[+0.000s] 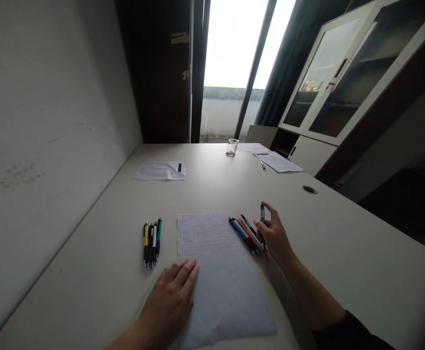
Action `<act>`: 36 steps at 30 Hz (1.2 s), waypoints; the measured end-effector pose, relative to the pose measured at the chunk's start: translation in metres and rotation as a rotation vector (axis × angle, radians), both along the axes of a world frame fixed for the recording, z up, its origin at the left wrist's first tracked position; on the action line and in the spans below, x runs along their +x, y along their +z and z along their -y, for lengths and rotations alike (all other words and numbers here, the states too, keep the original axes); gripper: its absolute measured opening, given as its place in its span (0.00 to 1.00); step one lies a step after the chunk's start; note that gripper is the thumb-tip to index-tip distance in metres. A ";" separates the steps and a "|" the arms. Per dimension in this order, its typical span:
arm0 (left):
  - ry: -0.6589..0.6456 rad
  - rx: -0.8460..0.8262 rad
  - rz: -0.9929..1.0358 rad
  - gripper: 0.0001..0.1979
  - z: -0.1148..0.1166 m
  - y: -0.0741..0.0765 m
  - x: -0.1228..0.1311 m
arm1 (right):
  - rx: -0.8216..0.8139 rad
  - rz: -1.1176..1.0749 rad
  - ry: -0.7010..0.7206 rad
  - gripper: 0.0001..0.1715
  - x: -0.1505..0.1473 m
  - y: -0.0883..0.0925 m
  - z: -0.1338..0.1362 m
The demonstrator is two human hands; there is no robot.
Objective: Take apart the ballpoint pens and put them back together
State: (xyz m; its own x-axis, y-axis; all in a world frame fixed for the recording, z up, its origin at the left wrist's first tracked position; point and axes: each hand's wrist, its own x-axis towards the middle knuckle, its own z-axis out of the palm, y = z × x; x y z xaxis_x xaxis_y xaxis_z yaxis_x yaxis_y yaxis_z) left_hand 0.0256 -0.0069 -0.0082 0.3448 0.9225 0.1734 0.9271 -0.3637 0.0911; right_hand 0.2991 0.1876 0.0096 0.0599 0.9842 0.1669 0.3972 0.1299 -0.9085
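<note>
As the white table (351, 243) runs well past the right hand (275, 237) to its slanting edge, the wall (48, 121) bounds it at left. Glass (232, 147): far end, contents indistinct. Written sheet (227, 287): centre. Left hand (172, 294): laid flat at the sheet's left edge, fingers together, gripping nothing. Right hand: curled, green pen (262, 214) between thumb and forefinger, beside further pens (246, 236).

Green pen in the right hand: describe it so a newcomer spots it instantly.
On the white table, find the sheet of paper under the left hand. Near its right edge, beside a row of pens, the right hand holds the green pen. It alone is held; the other green pen lies left of the paper.
</note>
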 end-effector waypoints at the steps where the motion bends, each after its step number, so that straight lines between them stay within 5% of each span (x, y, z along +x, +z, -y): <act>1: -0.001 -0.002 -0.002 0.31 0.000 0.000 0.000 | -0.001 -0.007 -0.001 0.41 0.000 0.000 0.000; 22: 0.006 -0.020 0.004 0.32 -0.001 0.002 0.000 | 0.016 0.026 0.037 0.40 0.004 -0.003 -0.004; 36: -0.011 0.016 0.035 0.31 -0.001 -0.004 -0.001 | 0.057 0.531 0.217 0.31 0.033 -0.016 -0.030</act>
State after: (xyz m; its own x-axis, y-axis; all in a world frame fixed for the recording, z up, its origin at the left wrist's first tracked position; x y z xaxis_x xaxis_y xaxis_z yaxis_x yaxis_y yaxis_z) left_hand 0.0242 -0.0057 -0.0125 0.3482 0.9157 0.2005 0.9194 -0.3753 0.1175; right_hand 0.3325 0.2179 -0.0064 -0.2486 0.9532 0.1722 0.7556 0.3021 -0.5811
